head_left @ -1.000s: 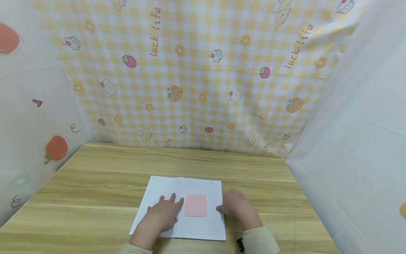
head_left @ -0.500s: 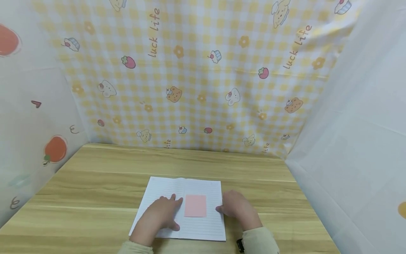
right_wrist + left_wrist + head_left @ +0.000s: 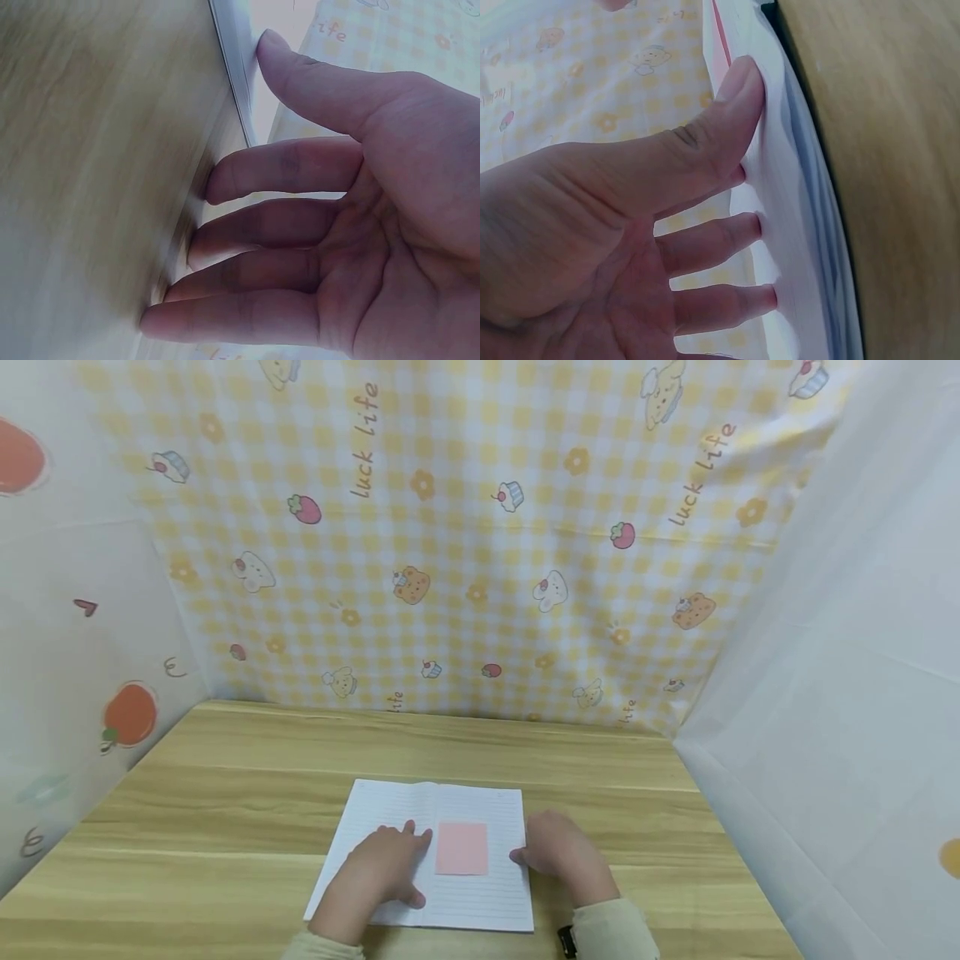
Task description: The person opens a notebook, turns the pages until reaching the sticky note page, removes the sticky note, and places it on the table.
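Observation:
An open lined notebook (image 3: 480,906) lies flat near the front of the table. A square pink sticky note (image 3: 462,849) is on its right page, close to the fold. My left hand (image 3: 382,864) rests on the left page with fingers spread; in the left wrist view its thumb (image 3: 742,82) and fingertips press on the paper. My right hand (image 3: 558,843) is at the notebook's right edge. Its thumb (image 3: 274,45) touches the page margin, while the other fingers (image 3: 232,319) rest on the tabletop beside the book, loosely extended with nothing between them.
The wood-grain table (image 3: 300,739) reaches back to a yellow checked curtain (image 3: 450,543) with cartoon prints. Pale sheets (image 3: 817,710) hang along both sides. A small black object (image 3: 567,941) shows by the right sleeve (image 3: 615,931).
My left thumb has moved outward, toward the near edge of the notebook by the fold. The right hand, notebook and sticky note have stayed put; the head view has shifted very slightly.

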